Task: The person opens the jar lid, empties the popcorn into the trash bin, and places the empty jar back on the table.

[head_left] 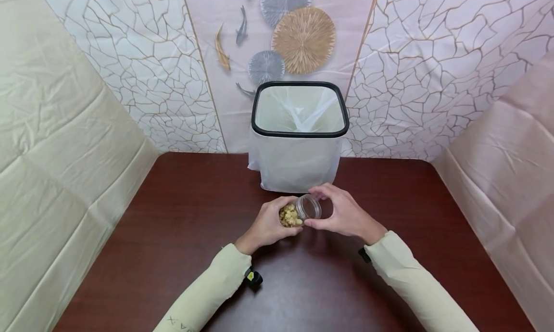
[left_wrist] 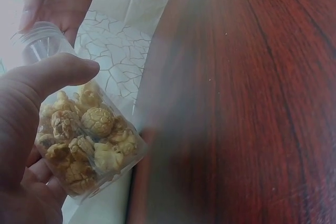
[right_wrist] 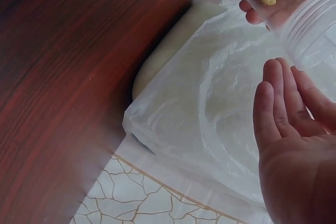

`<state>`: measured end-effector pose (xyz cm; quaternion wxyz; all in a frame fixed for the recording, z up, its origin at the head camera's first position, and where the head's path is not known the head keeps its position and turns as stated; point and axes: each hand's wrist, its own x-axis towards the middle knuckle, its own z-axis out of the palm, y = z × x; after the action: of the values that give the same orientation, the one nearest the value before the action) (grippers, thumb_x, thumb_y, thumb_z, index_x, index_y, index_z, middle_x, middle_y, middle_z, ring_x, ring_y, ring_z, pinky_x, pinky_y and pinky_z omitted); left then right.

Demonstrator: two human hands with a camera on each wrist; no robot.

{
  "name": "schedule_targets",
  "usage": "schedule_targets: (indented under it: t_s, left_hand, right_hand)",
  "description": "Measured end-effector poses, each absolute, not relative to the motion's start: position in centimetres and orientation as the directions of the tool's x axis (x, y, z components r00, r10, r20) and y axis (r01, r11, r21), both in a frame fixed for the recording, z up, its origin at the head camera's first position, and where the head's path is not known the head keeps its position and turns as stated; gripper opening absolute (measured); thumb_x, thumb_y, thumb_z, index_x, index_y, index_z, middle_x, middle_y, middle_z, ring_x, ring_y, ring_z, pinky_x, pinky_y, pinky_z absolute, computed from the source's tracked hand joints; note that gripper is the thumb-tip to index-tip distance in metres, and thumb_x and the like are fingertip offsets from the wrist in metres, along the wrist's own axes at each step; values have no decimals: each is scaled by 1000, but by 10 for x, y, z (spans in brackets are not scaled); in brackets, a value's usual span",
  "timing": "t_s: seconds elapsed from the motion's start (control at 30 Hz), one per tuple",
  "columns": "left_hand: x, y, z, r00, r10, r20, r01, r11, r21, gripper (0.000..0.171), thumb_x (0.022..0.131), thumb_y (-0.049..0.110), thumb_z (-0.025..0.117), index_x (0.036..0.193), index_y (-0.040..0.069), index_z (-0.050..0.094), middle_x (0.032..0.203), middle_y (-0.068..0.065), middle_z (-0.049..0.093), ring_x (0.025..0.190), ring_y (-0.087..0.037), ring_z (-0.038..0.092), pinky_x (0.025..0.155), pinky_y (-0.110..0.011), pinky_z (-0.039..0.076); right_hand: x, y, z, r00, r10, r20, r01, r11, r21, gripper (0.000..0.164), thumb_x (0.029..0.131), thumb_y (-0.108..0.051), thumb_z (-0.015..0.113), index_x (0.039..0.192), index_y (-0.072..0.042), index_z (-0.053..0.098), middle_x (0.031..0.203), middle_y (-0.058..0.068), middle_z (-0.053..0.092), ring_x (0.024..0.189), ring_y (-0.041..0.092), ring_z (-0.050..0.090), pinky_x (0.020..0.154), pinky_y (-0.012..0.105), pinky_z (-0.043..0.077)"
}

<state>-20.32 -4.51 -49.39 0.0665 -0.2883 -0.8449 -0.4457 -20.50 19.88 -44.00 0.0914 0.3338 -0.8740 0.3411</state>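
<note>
Head view: a clear jar (head_left: 299, 210) of popcorn (head_left: 289, 215) sits just below and right of the frame's centre, held between our two hands and, as we judge it, off the tabletop. Its long axis runs across the picture with a slight rise, the filled base to the left, the ridged mouth (head_left: 309, 206) to the right. That line from hand to hand is the relation to watch: the base belongs to one hand, the mouth to the other.

Our left hand (head_left: 269, 226) is nearer the popcorn, its thumb and fingers wrapped round the body. Our right hand (head_left: 346, 211) is nearer the mouth, thumb and a fingertip appearing to pinch the rim from opposite sides; in the right wrist view its other fingers reach out straight. We can make out no separate lid.

Directly above the jar, just beyond our fingers, stands a bin with a black rim (head_left: 300, 134), lined with a pale plastic bag (head_left: 298, 166). It rests at the back of a dark red table (head_left: 186, 216), before a patterned wall cloth (head_left: 151, 57) filling the upper frame.
</note>
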Motion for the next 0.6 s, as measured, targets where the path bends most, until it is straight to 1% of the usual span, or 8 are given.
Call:
schedule_targets:
  t_s: [0.2, 0.43, 0.6]
  left_hand:
    - [-204, -44, -494, -821, 438, 365, 550, 437, 712, 66, 75, 19, 94, 134, 9, 67, 125, -5, 73, 108, -16, 69, 94, -30, 57]
    - [-204, -45, -492, -824, 443, 353, 544, 445, 712, 65, 76, 19, 94, 135, 8, 67, 126, -6, 73, 108, -17, 69, 94, -31, 57]
    - [-205, -46, -490, -818, 443, 366, 556, 449, 699, 64, 76, 18, 94, 133, 8, 68, 125, -6, 74, 108, -17, 69, 94, -31, 57]
  right_hand:
    - [-206, 199, -442, -770, -513, 380, -635, 553, -540, 66, 73, -38, 94, 127, -9, 68, 107, -3, 69, 98, 12, 68, 89, 42, 59]
    - [-208, 197, -441, -782, -496, 378, -619, 545, -565, 61, 72, -37, 95, 121, -11, 69, 102, -3, 69, 93, 11, 67, 86, 40, 59]
    - [-208, 196, -439, -782, -504, 367, -617, 540, -573, 56, 72, -37, 95, 115, -12, 70, 98, -2, 69, 90, 9, 66, 82, 35, 58]
